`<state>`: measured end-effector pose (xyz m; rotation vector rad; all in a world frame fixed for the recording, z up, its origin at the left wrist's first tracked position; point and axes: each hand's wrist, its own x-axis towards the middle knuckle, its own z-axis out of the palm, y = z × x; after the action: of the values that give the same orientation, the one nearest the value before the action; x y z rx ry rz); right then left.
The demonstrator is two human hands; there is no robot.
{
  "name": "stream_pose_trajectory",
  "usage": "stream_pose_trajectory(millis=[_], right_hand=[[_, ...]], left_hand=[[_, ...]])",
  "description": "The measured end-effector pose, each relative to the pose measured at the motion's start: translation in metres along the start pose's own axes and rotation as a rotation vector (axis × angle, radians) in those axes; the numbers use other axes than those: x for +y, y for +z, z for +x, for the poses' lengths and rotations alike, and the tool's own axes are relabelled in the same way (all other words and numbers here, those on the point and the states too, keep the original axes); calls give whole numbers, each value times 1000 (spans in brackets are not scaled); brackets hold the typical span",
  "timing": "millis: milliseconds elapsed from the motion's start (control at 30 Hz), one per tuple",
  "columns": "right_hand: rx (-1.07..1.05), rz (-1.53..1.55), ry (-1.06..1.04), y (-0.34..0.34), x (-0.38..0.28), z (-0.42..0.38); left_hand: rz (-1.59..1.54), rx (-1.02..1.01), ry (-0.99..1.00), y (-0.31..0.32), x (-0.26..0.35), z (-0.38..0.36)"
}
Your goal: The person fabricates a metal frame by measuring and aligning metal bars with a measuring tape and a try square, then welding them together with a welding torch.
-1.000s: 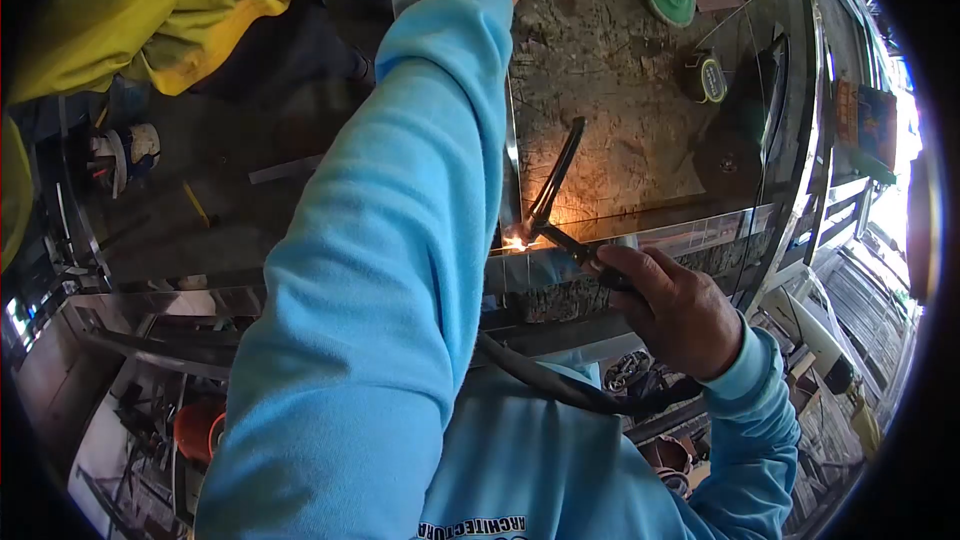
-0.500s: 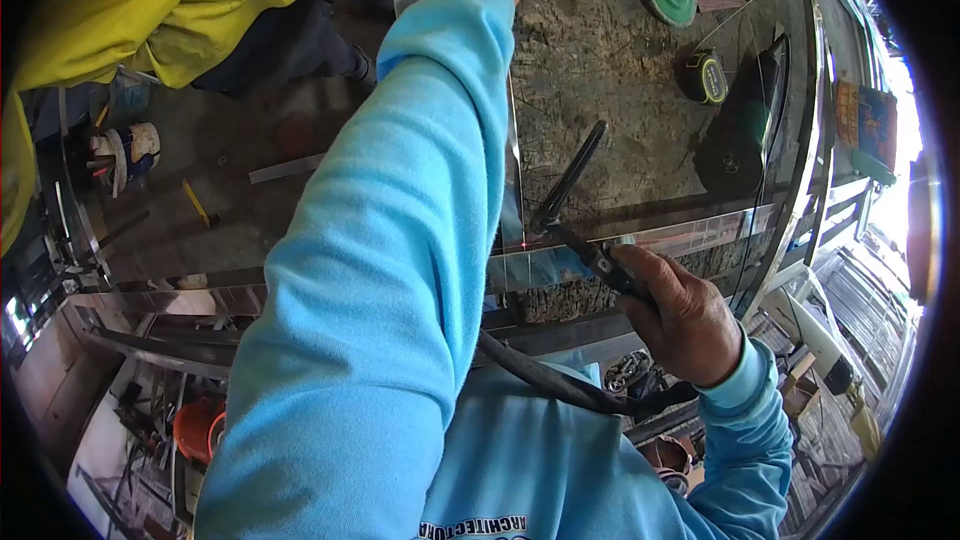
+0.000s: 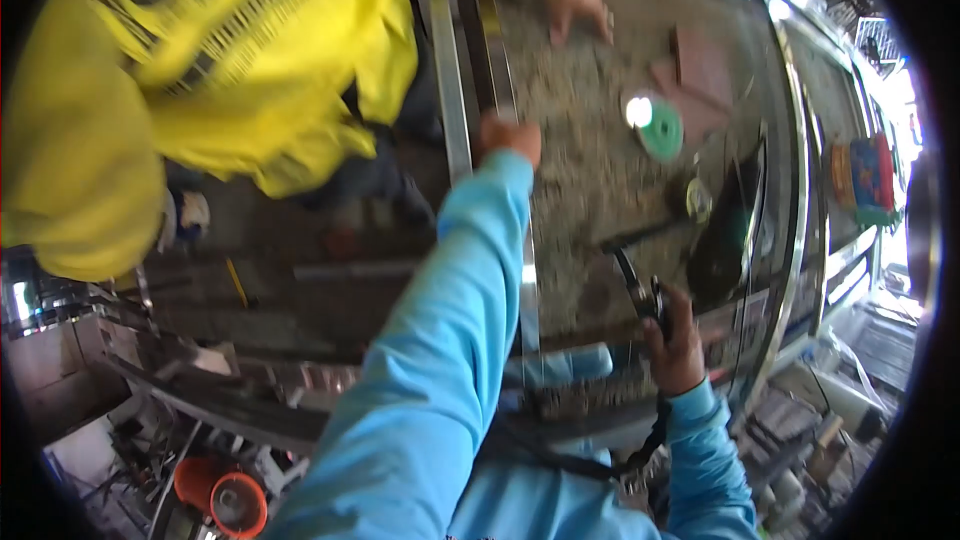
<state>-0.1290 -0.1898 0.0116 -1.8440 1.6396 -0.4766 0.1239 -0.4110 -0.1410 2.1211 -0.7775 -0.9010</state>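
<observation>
Welding torch is gripped by the right hand; the left hand clasps a metal bar.

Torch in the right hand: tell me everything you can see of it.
The torch is dark and slim, with a handle running up from the right hand to a small head, where a long, thin rod-like part branches off at an angle toward the picture's right. Its material is too blurred to tell. The fingers close around the handle. It lies over the worn brown worktop; whether it touches there is unclear. No spark or glow shows at its head.
</observation>
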Motion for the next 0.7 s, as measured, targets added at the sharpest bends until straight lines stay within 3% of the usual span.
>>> stream_pose_trajectory(millis=[33,200,333,567,700], right_hand=[[88,34,-21,14,23,-3],[219,409,173,24,29,-11],[240,494,191,29,40,-21],[346,527,128,41,46,-24],[309,561,186,38,58,-29]], left_hand=[[34,-104,-53,-15,12,-4],[149,-18,-13,-3,1,16],[169,-131,6,-12,20,28],[144,-38,56,5,48,99],[93,-105,-26,2,65,99]])
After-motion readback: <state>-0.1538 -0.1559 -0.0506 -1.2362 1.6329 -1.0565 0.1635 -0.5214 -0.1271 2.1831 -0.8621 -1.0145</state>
